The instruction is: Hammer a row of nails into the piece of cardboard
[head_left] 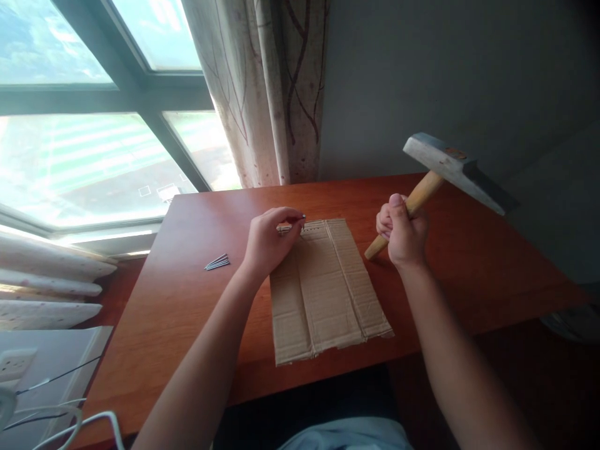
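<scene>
A flat piece of brown cardboard lies on the reddish wooden table. My left hand pinches a small nail upright over the cardboard's far left corner, beside a row of small dark marks. My right hand is wrapped round the wooden handle of a hammer. Its grey metal head is raised above the table to the right of the cardboard. A few loose nails lie on the table to the left of my left hand.
A window and a patterned curtain stand behind the table's far left. A grey wall runs along the back. White cables and a socket box sit at the lower left.
</scene>
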The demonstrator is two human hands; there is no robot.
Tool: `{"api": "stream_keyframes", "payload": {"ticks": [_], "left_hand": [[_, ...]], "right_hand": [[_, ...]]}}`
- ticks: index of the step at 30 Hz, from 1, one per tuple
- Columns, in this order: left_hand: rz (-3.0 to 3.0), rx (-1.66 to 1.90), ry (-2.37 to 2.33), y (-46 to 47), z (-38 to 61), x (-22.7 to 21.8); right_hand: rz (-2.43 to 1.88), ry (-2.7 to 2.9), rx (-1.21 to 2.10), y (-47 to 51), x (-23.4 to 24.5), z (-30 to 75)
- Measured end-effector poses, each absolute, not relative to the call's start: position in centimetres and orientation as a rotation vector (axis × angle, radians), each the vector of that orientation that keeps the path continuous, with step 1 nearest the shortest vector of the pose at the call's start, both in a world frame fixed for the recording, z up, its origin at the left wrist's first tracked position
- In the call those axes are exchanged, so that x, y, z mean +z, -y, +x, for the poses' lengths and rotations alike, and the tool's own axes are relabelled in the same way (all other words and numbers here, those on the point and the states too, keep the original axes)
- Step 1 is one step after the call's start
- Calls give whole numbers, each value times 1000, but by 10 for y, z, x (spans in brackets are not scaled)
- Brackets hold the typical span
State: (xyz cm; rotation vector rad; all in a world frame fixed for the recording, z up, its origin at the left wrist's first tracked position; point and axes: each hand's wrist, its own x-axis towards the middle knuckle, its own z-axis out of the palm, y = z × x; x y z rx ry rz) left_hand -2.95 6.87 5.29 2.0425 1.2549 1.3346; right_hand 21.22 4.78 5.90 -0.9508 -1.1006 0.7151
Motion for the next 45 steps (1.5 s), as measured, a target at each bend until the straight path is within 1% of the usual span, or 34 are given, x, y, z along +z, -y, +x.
{"api": "stream_keyframes", "payload": {"ticks": [7, 12, 45], "left_hand": [[2033, 1282, -1285, -65, -34, 48], [2047, 1256, -1291, -66, -34, 47], [2004, 1268, -1282, -67, -37, 43]], "right_hand": [[-1010, 1108, 690, -49, 60, 214], [-974, 1111, 715, -48, 61, 213], [-1021, 1144, 669, -45, 61, 209]]}}
